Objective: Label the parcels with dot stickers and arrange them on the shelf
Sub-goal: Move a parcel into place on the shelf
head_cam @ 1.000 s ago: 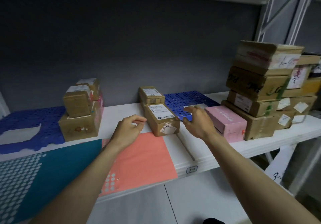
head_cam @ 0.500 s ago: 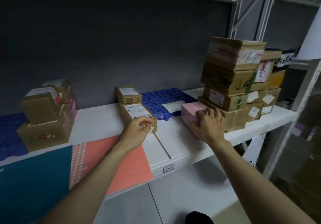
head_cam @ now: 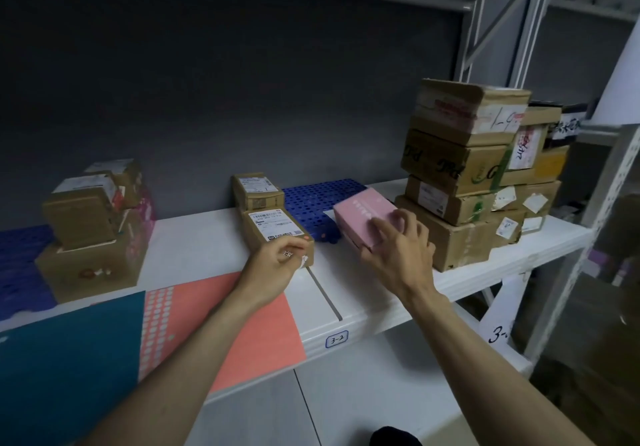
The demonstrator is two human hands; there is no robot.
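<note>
A brown parcel [head_cam: 268,229] with a white shipping label lies on the white shelf [head_cam: 381,307]. An orange dot [head_cam: 306,239] sits on its near top edge. My left hand [head_cam: 273,269] rests against the parcel's near end with curled fingers, the thumb beside the dot. My right hand [head_cam: 398,251] grips the near end of a pink box [head_cam: 360,211], fingers spread over its top. The box lies askew, its far end over the blue pallet [head_cam: 311,199]. A coral sticker sheet [head_cam: 249,328] and a teal sticker sheet [head_cam: 69,359] lie at the shelf's front.
A tall stack of brown cartons [head_cam: 460,175] stands right of the pink box. A second small parcel [head_cam: 256,191] sits behind the labelled one. More cartons [head_cam: 90,234] are stacked at the left by another blue pallet [head_cam: 20,265]. A white shelf upright [head_cam: 606,224] rises at far right.
My right hand went from the blue pallet to the pink box and turned it toward the pallet. My left hand moved up to the brown parcel's near end. The view shifted right.
</note>
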